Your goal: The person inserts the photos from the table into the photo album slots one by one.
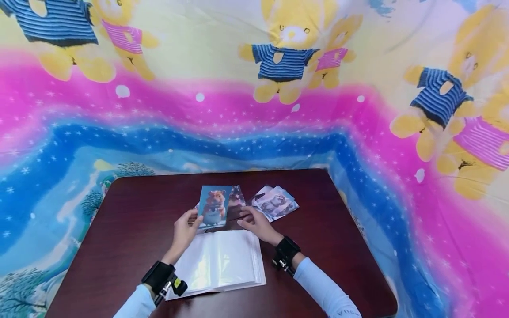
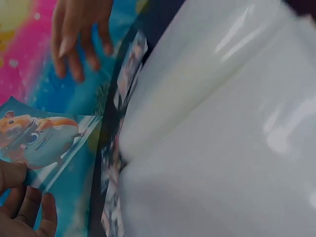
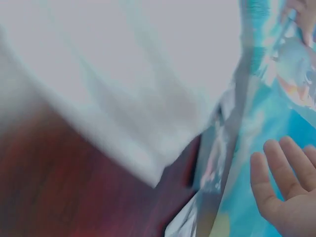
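My left hand [image 1: 186,229] pinches a picture card [image 1: 214,205] at its lower left edge, thumb on the front. The card shows an orange hamster in blue clothing and is held up above the table's far side. To its right, my right hand [image 1: 258,224] is apart from the card, fingers spread and slightly bent, holding nothing; the right wrist view shows its bare fingers [image 3: 286,173]. Below both hands an album [image 1: 216,260] lies spread flat, its glossy clear sleeves showing white pages.
Behind the hamster card lie more picture cards [image 1: 237,196], partly hidden. A small fanned pile of cards [image 1: 274,203] rests farther right on the dark wooden table [image 1: 139,212]. A printed bear curtain [image 1: 222,110] surrounds the table's far and side edges.
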The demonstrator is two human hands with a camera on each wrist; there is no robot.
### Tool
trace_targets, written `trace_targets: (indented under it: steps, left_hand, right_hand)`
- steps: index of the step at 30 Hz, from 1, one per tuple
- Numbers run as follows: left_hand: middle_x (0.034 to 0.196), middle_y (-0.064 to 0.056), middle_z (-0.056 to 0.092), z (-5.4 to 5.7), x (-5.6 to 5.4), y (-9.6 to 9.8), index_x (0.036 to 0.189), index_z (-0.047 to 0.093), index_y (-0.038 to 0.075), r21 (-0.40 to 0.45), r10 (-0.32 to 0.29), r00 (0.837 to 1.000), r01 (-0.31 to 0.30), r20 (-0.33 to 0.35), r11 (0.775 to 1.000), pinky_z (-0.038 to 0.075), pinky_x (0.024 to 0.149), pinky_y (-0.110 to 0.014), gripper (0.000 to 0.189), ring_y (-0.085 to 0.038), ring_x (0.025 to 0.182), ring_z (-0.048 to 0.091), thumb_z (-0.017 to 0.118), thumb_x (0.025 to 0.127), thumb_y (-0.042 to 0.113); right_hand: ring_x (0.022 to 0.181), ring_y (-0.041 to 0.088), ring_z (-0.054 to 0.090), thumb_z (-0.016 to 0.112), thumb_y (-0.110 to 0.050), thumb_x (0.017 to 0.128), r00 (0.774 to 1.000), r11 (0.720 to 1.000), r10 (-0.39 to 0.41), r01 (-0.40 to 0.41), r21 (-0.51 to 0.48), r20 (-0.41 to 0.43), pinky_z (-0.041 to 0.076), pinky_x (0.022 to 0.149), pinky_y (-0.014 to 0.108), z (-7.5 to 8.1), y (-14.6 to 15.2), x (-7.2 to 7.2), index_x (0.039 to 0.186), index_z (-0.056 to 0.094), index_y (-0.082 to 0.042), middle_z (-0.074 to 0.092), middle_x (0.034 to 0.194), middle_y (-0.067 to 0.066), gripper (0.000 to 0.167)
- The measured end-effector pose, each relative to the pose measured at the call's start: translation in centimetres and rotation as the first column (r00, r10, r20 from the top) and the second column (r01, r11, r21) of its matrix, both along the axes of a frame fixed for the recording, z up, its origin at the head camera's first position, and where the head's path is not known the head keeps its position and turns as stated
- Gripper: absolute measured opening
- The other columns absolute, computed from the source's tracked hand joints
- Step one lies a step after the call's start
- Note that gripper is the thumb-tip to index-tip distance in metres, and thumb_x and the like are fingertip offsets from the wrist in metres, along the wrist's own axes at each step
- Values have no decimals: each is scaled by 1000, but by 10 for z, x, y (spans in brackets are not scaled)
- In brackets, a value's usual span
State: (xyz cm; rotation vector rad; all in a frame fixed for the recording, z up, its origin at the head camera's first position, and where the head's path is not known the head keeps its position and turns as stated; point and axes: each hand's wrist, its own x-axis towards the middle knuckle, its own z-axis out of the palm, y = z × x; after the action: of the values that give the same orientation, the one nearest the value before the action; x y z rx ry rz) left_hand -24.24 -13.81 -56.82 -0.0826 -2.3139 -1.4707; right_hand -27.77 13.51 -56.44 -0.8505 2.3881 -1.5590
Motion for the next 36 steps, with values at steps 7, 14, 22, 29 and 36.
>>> trace_targets:
  steps: [7,14,22,29,36]
  left_hand:
    - [85,-17,70,-2,34,21,103,67,-7,48,-103,994,101,37,994,57,67,-27,18,-27,76,70,72,87,-2]
    - [90,-14,69,-8,42,22,117,64,-6,46,-127,987,123,95,991,57,71,-31,34,-31,83,70,75,86,2]
    - [84,-12,66,-13,40,21,115,62,-10,-22,-174,983,173,-64,985,56,64,-31,33,-25,74,69,72,89,8]
    - [106,-22,66,-22,38,33,123,59,-9,-135,-126,991,118,-52,984,55,78,-50,39,-39,97,65,72,89,5]
    - [121,-23,63,-36,38,34,122,62,-6,-644,-365,916,180,-165,743,47,94,-53,47,-39,115,58,80,82,12]
  right_hand:
    - [83,28,57,57,-2,99,993,992,42,-30,-119,107,46,72,25,34,-17,10,118,52,17,58,99,32,27]
    - [65,9,46,63,-3,96,998,999,50,-49,-23,45,37,60,19,27,-15,23,95,61,9,59,78,18,11]
    - [70,32,57,65,-1,94,980,992,122,-116,-48,155,51,62,36,19,-9,22,95,53,10,60,80,15,15]
    - [71,40,56,57,3,98,980,985,4,31,-170,200,53,61,35,30,-2,-2,97,48,13,58,88,29,14]
    - [74,49,55,48,3,102,991,978,-127,132,-165,41,53,64,31,34,7,-33,99,37,19,47,84,34,19]
